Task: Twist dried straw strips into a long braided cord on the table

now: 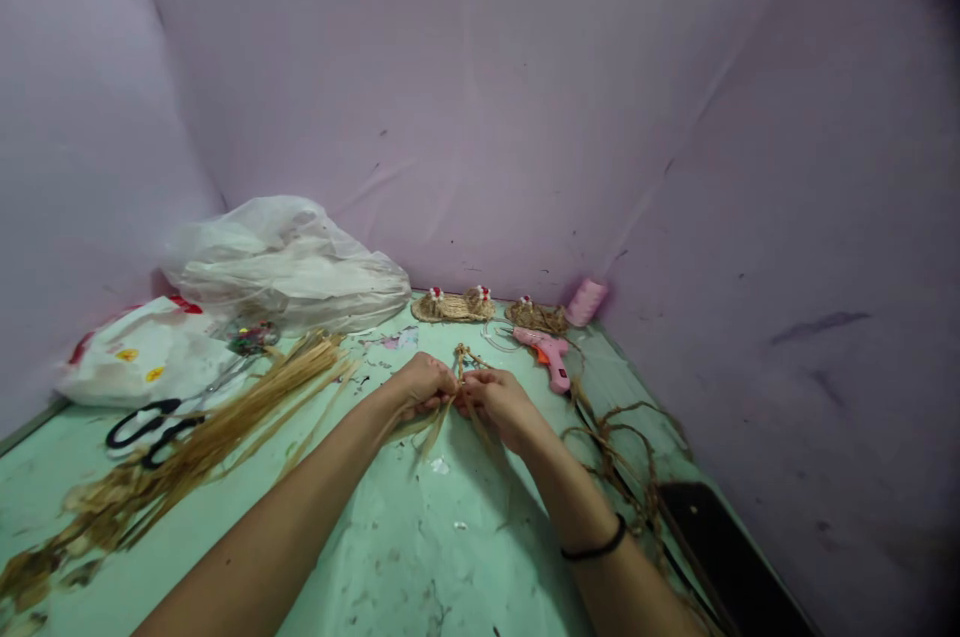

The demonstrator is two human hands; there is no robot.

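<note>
My left hand (426, 385) and my right hand (491, 402) meet above the middle of the green table, both with fingers pinched. Between them they hold a thin braid (461, 357) of straw-coloured fibre, whose plaited end sticks up past the fingertips. Loose flat strands (433, 434) of the same fibre hang down below the hands toward me. The fingers partly hide the spot where the strands cross. Just right of my right hand lies a pink glue gun (551, 352).
Left on the table (397, 537) lie a fibre bundle (247, 407), black-handled scissors (154, 427) and plastic bags (285, 262). Woven slippers (452, 307) with red-and-white beads and a pink thread spool (586, 302) stand by the wall. Braided cord (645, 457) and a dark phone-like slab (724, 557) lie right.
</note>
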